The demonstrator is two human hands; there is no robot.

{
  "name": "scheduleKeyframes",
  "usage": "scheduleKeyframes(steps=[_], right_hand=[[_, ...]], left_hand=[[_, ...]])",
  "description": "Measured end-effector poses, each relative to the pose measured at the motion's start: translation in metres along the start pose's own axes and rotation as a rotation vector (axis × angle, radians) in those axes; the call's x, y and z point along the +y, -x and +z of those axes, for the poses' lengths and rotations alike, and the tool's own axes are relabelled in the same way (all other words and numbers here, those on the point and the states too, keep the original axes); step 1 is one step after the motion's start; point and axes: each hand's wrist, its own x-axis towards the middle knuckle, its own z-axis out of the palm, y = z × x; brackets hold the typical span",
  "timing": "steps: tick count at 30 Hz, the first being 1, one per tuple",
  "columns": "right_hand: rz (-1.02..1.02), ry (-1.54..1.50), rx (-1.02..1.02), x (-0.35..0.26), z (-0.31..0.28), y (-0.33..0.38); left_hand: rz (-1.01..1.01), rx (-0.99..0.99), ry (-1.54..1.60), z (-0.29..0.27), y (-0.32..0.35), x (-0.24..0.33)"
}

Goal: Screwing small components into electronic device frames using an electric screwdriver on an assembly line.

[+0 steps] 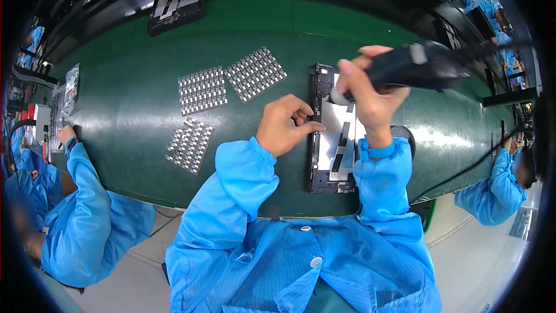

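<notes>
An opened tablet housing [317, 165], black-framed with silvery metal and a dark strip inside, lies on the green table in front of me. My left hand [286, 123] is at its left edge, fingers curled and thumb and forefinger closed on the frame. Above the housing's far right part, my right hand [370, 90] grips a dark, bulky corded hand tool [414, 68]. This tool is smeared by motion, so its exact kind does not show. Its pale rounded end points down toward the housing.
Three sheets of small circuit boards [202, 90] lie left of my left hand. Another opened tablet [176, 0] rests at the far left. A black cable [463, 171] crosses the table's right side. People in blue smocks sit on the left [87, 220] and right [492, 194].
</notes>
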Motion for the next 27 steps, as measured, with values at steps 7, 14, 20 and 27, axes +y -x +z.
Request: scheduleKeyframes(steps=[7,14,20,27], right_hand=[[0.034,0.016,0.037,-0.046,-0.067,0.026],[0.029,-0.075,0.058,-0.056,-0.09,0.05],[0.167,-0.103,0.027,-0.04,-0.081,0.066],[0.29,-0.12,-0.008,-0.027,-0.09,0.067]], left_hand=[[0.692,-0.362,-0.437,0.029,0.079,0.034],[0.713,-0.105,-0.552,0.038,0.008,0.023],[0.303,0.223,-1.206,0.013,-0.128,0.009],[0.229,-0.014,-0.929,0.023,-0.05,0.037]])
